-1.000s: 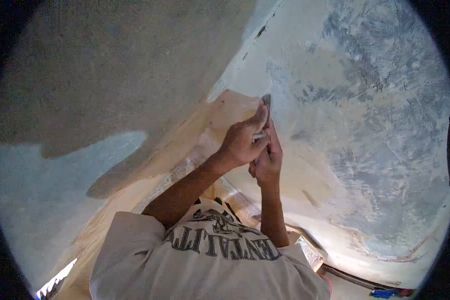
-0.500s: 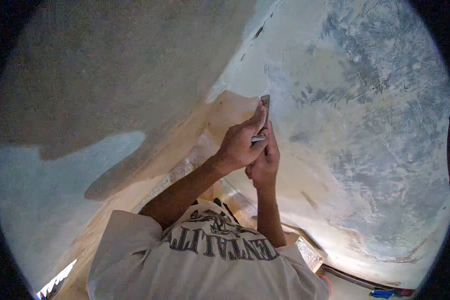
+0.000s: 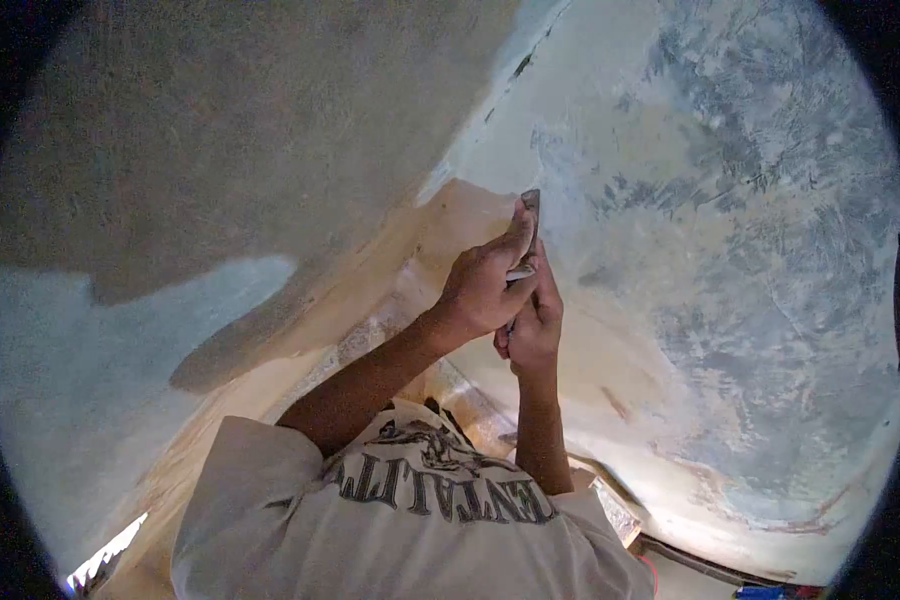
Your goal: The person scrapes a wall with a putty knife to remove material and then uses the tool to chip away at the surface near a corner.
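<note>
A narrow flat scraper (image 3: 533, 207) points upward, its tip against the pale plastered surface (image 3: 570, 150). My right hand (image 3: 536, 325) is closed around its lower part, one finger lying along it. My left hand (image 3: 482, 288) is closed just left of and overlapping my right hand, with its fingertips at the scraper's blade. A short light-grey piece (image 3: 520, 272) sticks out between the thumb and fingers of my left hand; the rest of it is hidden in the grip.
Mottled blue-grey plaster (image 3: 770, 200) covers the curved surface at right. A tan ridge (image 3: 370, 250) runs diagonally beside a shadowed area (image 3: 250, 130). My printed shirt (image 3: 400, 540) fills the bottom. A bright opening (image 3: 110, 552) is at lower left, a blue object (image 3: 760, 592) at lower right.
My right hand has shifted slightly down and right, and a bit of the tool's lower end now shows beside its palm. My left hand stays nearly in place.
</note>
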